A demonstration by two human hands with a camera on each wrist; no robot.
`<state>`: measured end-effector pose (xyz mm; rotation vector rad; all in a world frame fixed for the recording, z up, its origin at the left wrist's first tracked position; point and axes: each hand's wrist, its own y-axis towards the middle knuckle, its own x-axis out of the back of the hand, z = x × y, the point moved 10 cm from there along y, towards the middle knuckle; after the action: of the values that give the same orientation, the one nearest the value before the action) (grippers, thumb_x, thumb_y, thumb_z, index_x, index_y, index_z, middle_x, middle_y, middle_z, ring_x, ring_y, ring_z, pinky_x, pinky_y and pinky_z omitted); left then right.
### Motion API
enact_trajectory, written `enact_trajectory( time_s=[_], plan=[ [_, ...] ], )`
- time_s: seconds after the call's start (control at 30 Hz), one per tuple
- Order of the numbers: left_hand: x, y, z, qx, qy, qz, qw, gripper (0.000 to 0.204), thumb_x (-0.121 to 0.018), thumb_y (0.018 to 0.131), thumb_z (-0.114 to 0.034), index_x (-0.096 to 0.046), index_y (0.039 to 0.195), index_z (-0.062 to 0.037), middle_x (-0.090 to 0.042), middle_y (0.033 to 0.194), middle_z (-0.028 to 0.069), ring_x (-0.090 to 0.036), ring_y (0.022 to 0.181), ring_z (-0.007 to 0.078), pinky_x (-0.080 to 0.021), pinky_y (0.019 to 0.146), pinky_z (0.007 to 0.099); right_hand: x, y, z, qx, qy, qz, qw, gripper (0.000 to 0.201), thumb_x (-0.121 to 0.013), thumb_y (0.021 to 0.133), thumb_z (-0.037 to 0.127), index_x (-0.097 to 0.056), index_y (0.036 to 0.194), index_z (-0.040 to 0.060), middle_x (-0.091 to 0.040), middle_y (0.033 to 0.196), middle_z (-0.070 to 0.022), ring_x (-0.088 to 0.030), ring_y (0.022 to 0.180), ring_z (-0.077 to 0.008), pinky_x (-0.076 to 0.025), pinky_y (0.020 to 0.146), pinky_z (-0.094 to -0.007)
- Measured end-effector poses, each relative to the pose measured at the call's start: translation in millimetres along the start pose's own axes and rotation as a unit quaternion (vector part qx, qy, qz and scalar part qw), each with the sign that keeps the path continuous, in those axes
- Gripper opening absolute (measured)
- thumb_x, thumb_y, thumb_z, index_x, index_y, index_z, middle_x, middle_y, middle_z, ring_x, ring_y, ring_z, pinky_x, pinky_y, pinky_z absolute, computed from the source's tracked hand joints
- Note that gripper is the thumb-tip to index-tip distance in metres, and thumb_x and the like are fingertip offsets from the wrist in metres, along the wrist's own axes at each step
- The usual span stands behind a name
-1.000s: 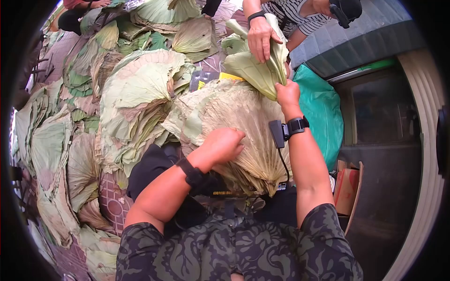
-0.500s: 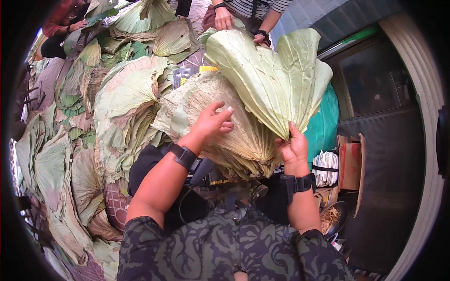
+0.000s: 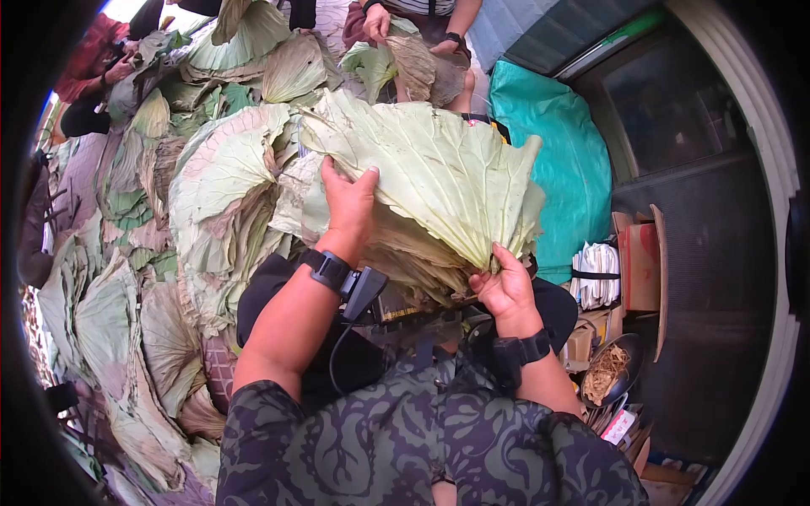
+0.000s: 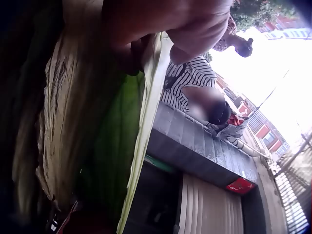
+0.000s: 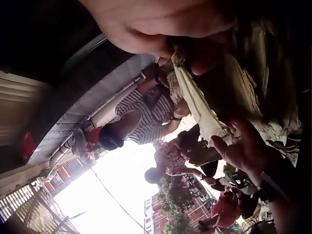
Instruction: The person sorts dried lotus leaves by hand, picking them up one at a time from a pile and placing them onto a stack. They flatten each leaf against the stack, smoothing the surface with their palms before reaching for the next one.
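A large pale green leaf (image 3: 430,169), folded into a fan, lies over a stack of browner dried leaves (image 3: 413,253) in front of the person. The right hand (image 3: 508,291) pinches its narrow stem end between thumb and fingers. At the leaf's left edge, the left hand (image 3: 348,198) holds the rim, thumb on top and some fingers hidden beneath. From the left wrist, the leaf's edge (image 4: 146,126) runs down from the left hand (image 4: 170,24). In the right wrist view the folded leaf (image 5: 197,102) stretches between the right hand (image 5: 165,24) and the left hand (image 5: 243,148).
Piles of leaves (image 3: 224,181) cover the ground at left. A green sack (image 3: 553,160), a cardboard box (image 3: 639,266) and a dark bowl (image 3: 609,371) stand at right. Opposite, another person's hand (image 3: 376,23) holds leaves; someone in red (image 3: 84,55) is at far left.
The pale leaf has come away from the person opposite, swung left and lowered over the stack. The left hand has moved up to its edge and taken hold; the right hand keeps the stem end.
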<state>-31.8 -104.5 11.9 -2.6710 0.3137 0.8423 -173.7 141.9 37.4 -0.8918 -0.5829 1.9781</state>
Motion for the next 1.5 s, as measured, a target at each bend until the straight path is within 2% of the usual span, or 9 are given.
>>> enact_trajectory(
  time_s=[0.2,0.37,0.97,1.03,1.17,1.23,1.27,1.37,1.5],
  plan=[
    [38,-2,-23,-0.1,0.234,-0.084,0.963,0.096,-0.065,0.065,-0.005,-0.005,0.139,0.0043,-0.032,0.134,0.0265,-0.036,0.123,0.0318,-0.027,0.104,0.032,14,-2,10,0.024,-0.03,-0.022,0.999,0.038,-0.052,0.086,0.038,-0.05,0.11,0.0093,-0.062,0.084,-0.0083,-0.062,0.063,-0.0231,-0.05,0.05,-0.0351],
    [47,-4,-32,-0.119,0.28,-0.076,0.95,0.099,-0.066,0.064,-0.005,-0.002,0.139,0.0056,-0.029,0.136,0.0267,-0.034,0.125,0.0316,-0.025,0.105,0.0315,9,-24,29,0.151,-0.135,-0.051,0.978,0.028,-0.056,0.087,0.03,-0.054,0.098,0.004,-0.06,0.079,-0.0099,-0.061,0.055,-0.0198,-0.048,0.044,-0.0293],
    [55,-24,-33,-0.069,0.277,-0.075,0.956,0.1,-0.064,0.063,0.005,0.002,0.138,0.0075,-0.029,0.135,0.0232,-0.037,0.12,0.0287,-0.03,0.101,0.0316,36,-29,15,0.086,-0.237,-0.078,0.965,0.033,-0.054,0.089,0.033,-0.055,0.076,0.0024,-0.055,0.062,-0.0052,-0.052,0.043,-0.0116,-0.039,0.037,-0.0237],
    [63,-19,-29,-0.071,0.3,-0.086,0.947,0.099,-0.064,0.064,0.006,0.002,0.138,0.0069,-0.031,0.134,0.0234,-0.04,0.118,0.0287,-0.035,0.097,0.0313,42,-39,38,0.178,-0.246,-0.115,0.946,0.033,-0.053,0.089,0.032,-0.057,0.075,0.003,-0.054,0.06,-0.0032,-0.048,0.043,-0.0089,-0.038,0.04,-0.0221],
    [77,-7,-17,-0.079,0.309,-0.084,0.944,0.1,-0.063,0.065,0.007,0.004,0.139,0.0035,-0.035,0.131,0.0232,-0.049,0.106,0.0272,-0.048,0.076,0.0284,27,-43,66,0.326,-0.282,-0.081,0.899,0.022,-0.057,0.086,0.021,-0.06,0.085,-0.001,-0.059,0.069,-0.0068,-0.057,0.059,-0.0135,-0.047,0.054,-0.0251],
    [78,-7,-13,-0.065,0.305,-0.079,0.947,0.1,-0.063,0.065,0.008,0.005,0.139,0.0022,-0.034,0.131,0.0228,-0.051,0.102,0.0261,-0.048,0.07,0.0272,-19,-61,85,0.491,-0.465,-0.068,0.733,0.023,-0.059,0.084,0.02,-0.06,0.093,-0.0012,-0.062,0.085,-0.0134,-0.061,0.076,-0.0232,-0.049,0.069,-0.0312],
    [79,-7,-10,-0.051,0.302,-0.074,0.949,0.101,-0.062,0.066,0.008,0.007,0.139,0.001,-0.034,0.13,0.0223,-0.052,0.098,0.0249,-0.049,0.064,0.0259,-34,-56,82,0.474,-0.516,-0.036,0.712,0.037,-0.06,0.081,0.026,-0.057,0.108,0.0001,-0.057,0.108,-0.0195,-0.055,0.1,-0.0337,-0.043,0.088,-0.0376],
    [75,-11,-14,-0.076,0.31,-0.054,0.946,0.103,-0.063,0.065,0.008,0.009,0.139,-0.0001,-0.032,0.131,0.0215,-0.051,0.098,0.024,-0.049,0.063,0.0258,-61,-25,69,0.497,-0.598,-0.022,0.628,0.051,-0.059,0.08,0.034,-0.05,0.119,0.0027,-0.049,0.123,-0.0208,-0.044,0.114,-0.0382,-0.035,0.097,-0.04],
    [71,-19,-30,-0.104,0.333,-0.08,0.934,0.103,-0.065,0.064,0.008,0.006,0.138,0.004,-0.022,0.139,0.0233,-0.032,0.124,0.0277,-0.035,0.098,0.0311,-47,39,27,0.301,-0.755,0.007,0.582,0.067,-0.053,0.079,0.052,-0.041,0.132,0.0122,-0.035,0.137,-0.0195,-0.031,0.127,-0.0389,-0.026,0.103,-0.0457]
  ],
)
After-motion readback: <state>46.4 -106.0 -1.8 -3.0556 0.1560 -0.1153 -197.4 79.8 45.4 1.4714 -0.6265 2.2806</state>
